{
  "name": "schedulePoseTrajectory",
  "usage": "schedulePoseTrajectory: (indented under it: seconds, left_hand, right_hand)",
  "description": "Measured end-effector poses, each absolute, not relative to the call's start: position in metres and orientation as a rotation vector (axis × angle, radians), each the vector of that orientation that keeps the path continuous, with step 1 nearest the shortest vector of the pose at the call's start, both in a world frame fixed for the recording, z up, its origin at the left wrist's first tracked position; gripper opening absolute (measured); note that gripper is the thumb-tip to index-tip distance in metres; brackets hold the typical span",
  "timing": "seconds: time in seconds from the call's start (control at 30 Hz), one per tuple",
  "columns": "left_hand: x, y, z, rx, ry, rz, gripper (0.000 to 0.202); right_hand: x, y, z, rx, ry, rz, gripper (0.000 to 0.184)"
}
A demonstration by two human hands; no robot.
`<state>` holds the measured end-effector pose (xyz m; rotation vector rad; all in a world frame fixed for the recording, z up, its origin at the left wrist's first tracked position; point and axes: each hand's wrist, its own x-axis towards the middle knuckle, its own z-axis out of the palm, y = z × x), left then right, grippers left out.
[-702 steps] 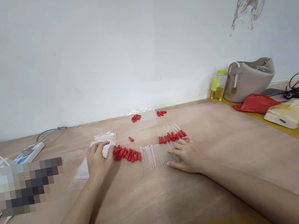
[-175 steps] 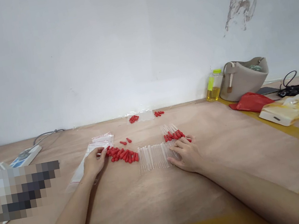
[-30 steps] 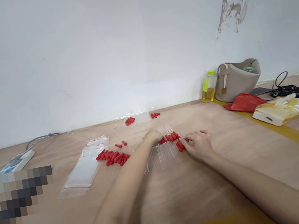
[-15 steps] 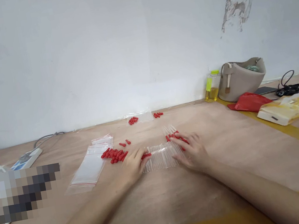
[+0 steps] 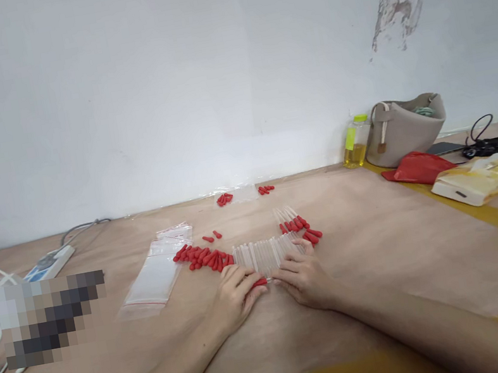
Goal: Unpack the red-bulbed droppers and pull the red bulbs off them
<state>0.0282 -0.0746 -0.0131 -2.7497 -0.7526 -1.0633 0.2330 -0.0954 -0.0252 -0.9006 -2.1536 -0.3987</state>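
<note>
A row of clear dropper tubes [image 5: 260,252] lies side by side on the brown tabletop. At its near left edge, my left hand [image 5: 237,291] pinches a red rubber dropper bulb [image 5: 260,282] between thumb and fingers. My right hand [image 5: 303,276] curls over the near right end of the row, closed on a tube whose tip shows between both hands. A pile of red bulbs [image 5: 201,256] lies left of the row. Behind my right hand are several droppers with red bulbs fitted [image 5: 293,225], fanned out, and loose-looking red bulbs [image 5: 313,237] beside them.
Clear zip bags [image 5: 151,274] lie to the left, by a power strip [image 5: 53,265] with cables. Small groups of red bulbs [image 5: 225,199] sit near the wall. On the right are a bottle of yellow liquid [image 5: 354,145], a grey bag [image 5: 405,130], a red pouch [image 5: 419,168] and a tissue pack [image 5: 481,179].
Both hands have moved nearer to me and closer together, to the near ends of the tubes. The red bulb in my left hand came along. More of the fitted droppers now shows.
</note>
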Motion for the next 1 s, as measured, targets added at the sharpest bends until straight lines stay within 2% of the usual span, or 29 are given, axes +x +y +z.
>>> schedulePoseTrajectory:
  seconds: [0.13, 0.4, 0.53, 0.67, 0.8, 1.0]
  left_hand:
    - [0.026, -0.078, -0.010, -2.727, -0.700, -0.990, 0.010]
    - [0.021, -0.086, -0.007, -2.722, -0.618, -0.827, 0.016]
    - [0.009, -0.083, -0.009, -2.697, -0.652, -0.857, 0.017]
    - [-0.003, -0.075, -0.007, -2.643, -0.905, -1.117, 0.014]
    - [-0.007, -0.063, 0.005, -2.489, -1.288, -1.354, 0.021]
    - [-0.048, -0.031, 0.016, -2.128, -1.744, -1.436, 0.032]
  right_hand:
    - [0.237, -0.099, -0.025, -0.867, -2.180, -0.403, 0.015]
    - [0.240, -0.108, -0.019, -0.818, -2.230, -0.438, 0.017]
    - [0.248, -0.105, -0.020, -0.870, -2.159, -0.390, 0.020]
    - [0.262, -0.091, -0.018, -1.131, -1.906, -0.332, 0.018]
    - [0.267, -0.076, -0.016, -1.266, -1.786, -0.337, 0.018]
    - [0.267, -0.071, -0.017, -1.356, -1.811, -0.406, 0.022]
